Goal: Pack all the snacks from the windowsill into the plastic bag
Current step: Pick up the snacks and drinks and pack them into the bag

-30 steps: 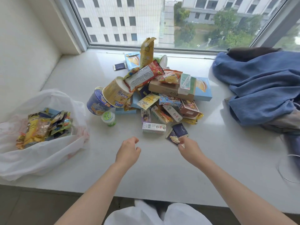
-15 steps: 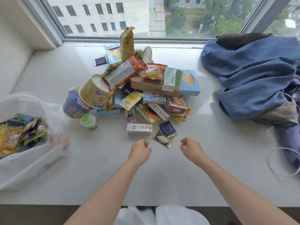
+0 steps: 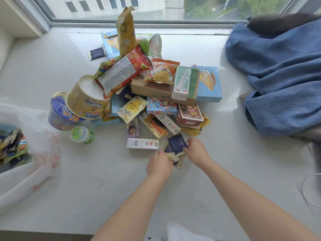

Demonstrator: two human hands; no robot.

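A heap of snacks (image 3: 152, 87) lies on the white windowsill (image 3: 104, 185): boxes, foil packets, two noodle cups (image 3: 81, 103) and a small green-lidded pot (image 3: 81, 134). At the heap's near edge lie two dark blue packets (image 3: 176, 146), one on the other. My left hand (image 3: 159, 165) touches the lower packet from the left with curled fingers. My right hand (image 3: 197, 151) pinches the right edge of the upper packet. The white plastic bag (image 3: 34, 153) lies open at the far left with several packets inside.
A blue cloth (image 3: 281, 75) is bunched at the right of the sill, with a wire loop (image 3: 309, 190) near the right edge. A white milk carton (image 3: 142, 144) lies just left of my hands. A lone dark packet (image 3: 97, 53) sits behind the heap.
Both hands moved forward from the bare sill to the two dark blue packets and closed on them. The camera moved closer and to the right, so the bag slid toward the left edge.
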